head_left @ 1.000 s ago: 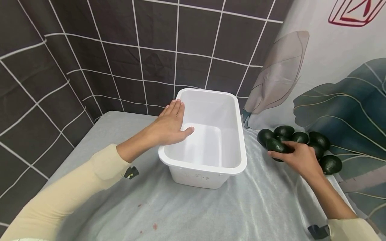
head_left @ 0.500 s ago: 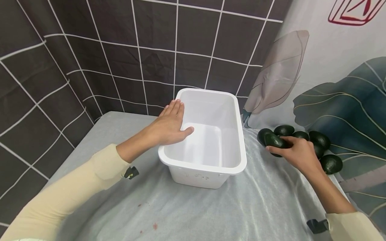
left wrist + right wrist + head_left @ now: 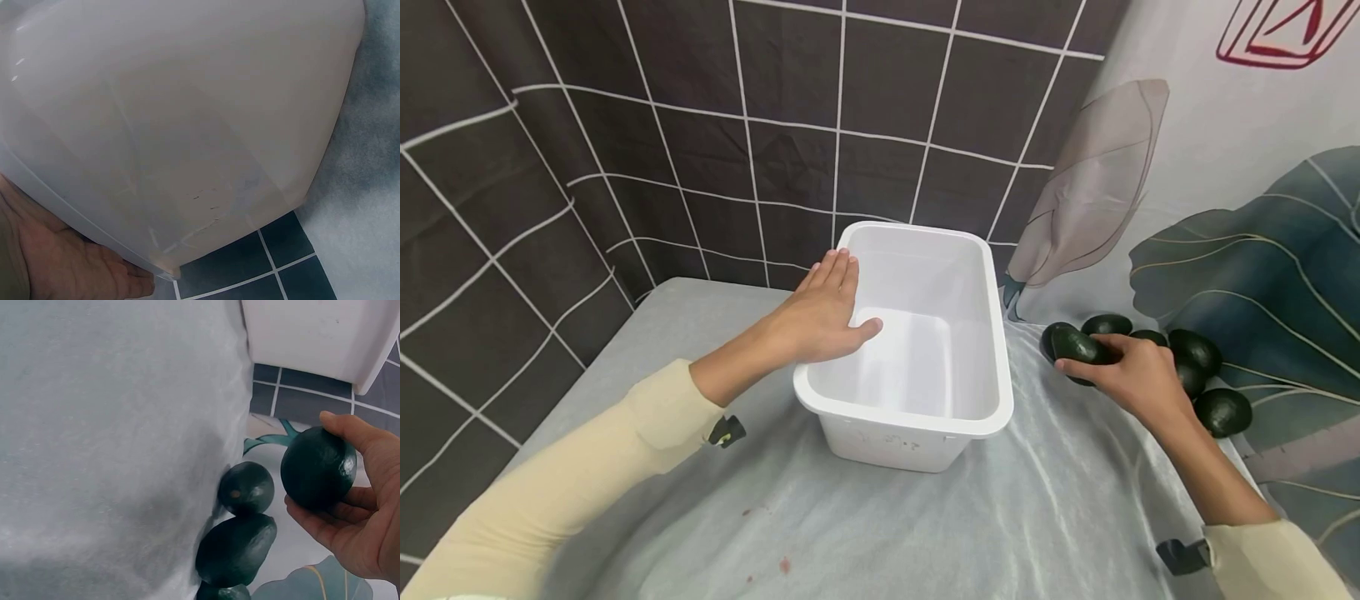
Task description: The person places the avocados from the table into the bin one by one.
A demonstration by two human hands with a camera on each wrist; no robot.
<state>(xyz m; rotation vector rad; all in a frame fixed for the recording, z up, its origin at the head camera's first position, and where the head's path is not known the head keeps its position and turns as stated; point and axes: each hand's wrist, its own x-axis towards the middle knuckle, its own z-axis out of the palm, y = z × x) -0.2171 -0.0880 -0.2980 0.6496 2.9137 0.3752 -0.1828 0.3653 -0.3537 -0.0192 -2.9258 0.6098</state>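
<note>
A white plastic tub (image 3: 904, 425) stands on the grey cloth, and nothing lies inside it. My left hand (image 3: 820, 321) rests flat on its left rim, fingers straight and thumb pointing over the inside; the left wrist view shows that hand (image 3: 75, 262) against the tub's outer wall (image 3: 206, 125). At the right, my right hand (image 3: 1146, 379) grips a dark green avocado (image 3: 1078, 346) between thumb and fingers. In the right wrist view the held avocado (image 3: 319, 469) is apart from the other avocados (image 3: 237, 550) below it.
Several more avocados (image 3: 1195, 350) lie in a heap beside and behind my right hand, against the patterned curtain (image 3: 1262, 250). A dark tiled-print backdrop (image 3: 790, 167) hangs behind the tub. Grey cloth (image 3: 985, 517) covers the surface.
My right hand has lifted the avocado slightly from the heap and moved it a little to the left. The left hand and the tub have stayed in place.
</note>
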